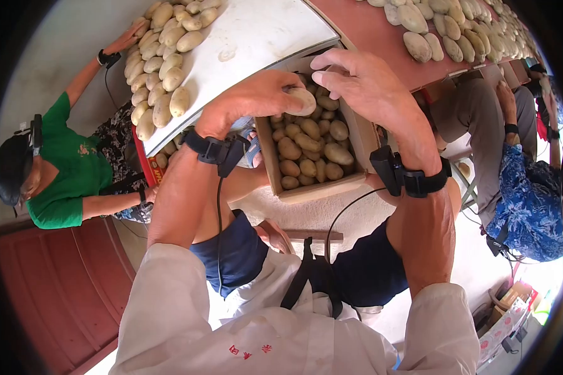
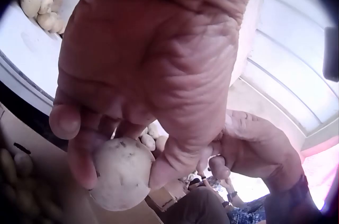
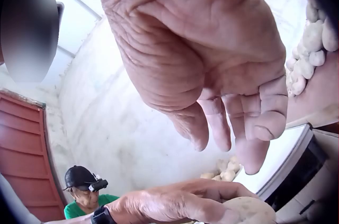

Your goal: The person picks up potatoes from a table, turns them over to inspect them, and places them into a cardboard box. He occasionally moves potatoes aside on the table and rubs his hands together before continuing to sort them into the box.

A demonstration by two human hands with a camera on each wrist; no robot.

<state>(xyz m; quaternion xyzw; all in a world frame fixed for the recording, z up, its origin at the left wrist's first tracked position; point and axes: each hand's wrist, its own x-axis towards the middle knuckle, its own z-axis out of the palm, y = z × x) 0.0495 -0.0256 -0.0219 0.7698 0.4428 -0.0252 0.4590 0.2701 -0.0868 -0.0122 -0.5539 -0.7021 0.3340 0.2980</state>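
In the head view my left hand pinches a pale potato over the far edge of a cardboard box of potatoes. The left wrist view shows that potato between the thumb and fingers of the left hand. My right hand hangs above the box's far right side, its fingers loosely bent and holding nothing. In the right wrist view the right hand has its palm showing, with the held potato below it.
Beyond the box, a white tabletop bears rows of potatoes at its left. More potatoes lie on a reddish table at the right. A person in green sits left; another in blue sits right.
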